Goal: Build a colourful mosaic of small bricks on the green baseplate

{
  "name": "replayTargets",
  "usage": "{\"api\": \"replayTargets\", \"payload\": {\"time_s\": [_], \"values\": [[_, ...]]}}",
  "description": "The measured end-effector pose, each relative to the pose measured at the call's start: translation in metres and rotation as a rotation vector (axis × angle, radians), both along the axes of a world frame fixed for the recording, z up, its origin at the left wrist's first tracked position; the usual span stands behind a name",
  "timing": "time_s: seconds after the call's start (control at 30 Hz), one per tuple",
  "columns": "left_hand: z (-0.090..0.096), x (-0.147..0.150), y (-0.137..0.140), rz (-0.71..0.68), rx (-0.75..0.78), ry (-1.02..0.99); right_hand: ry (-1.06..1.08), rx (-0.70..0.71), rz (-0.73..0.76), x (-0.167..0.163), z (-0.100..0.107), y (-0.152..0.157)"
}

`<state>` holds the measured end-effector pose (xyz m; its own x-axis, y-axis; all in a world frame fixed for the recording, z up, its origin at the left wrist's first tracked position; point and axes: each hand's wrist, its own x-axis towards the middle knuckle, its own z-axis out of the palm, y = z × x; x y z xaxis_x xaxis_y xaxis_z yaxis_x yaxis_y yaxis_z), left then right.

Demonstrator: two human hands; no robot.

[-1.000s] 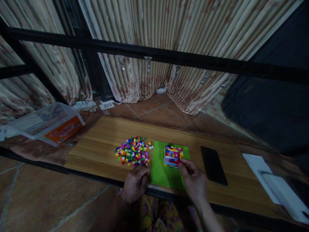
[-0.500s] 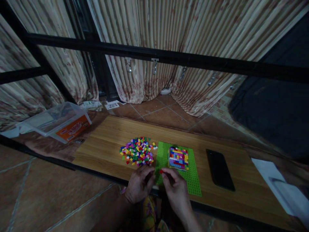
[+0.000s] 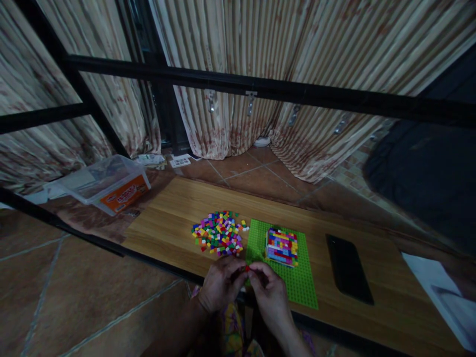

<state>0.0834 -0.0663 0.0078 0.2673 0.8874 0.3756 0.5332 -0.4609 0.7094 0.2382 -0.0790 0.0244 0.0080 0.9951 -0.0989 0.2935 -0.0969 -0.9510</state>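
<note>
My left hand (image 3: 220, 286) and my right hand (image 3: 270, 292) meet at the near edge of the wooden board (image 3: 174, 218). Together their fingertips pinch a small red brick (image 3: 246, 268). Just beyond them lies a green baseplate (image 3: 303, 285) carrying a square multicoloured brick block (image 3: 282, 247). A pile of several loose coloured bricks (image 3: 220, 233) sits to the left of the plate, just beyond my left hand.
A black phone (image 3: 348, 275) lies on the board right of the baseplate. A clear plastic box with an orange label (image 3: 107, 184) stands at the left. White paper (image 3: 444, 297) is at the far right. A black metal frame (image 3: 260, 89) and curtains stand behind.
My right hand left the brick block and came back to meet my left hand, now pinching a red brick with it. The camera view shifted left.
</note>
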Motion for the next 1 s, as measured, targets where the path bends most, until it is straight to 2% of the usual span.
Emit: {"api": "replayTargets", "payload": {"time_s": [1.0], "values": [[-0.0017,0.0001,0.0019,0.018,0.036,0.029,0.036,0.012,0.031,0.0007,-0.0014,0.0044]]}}
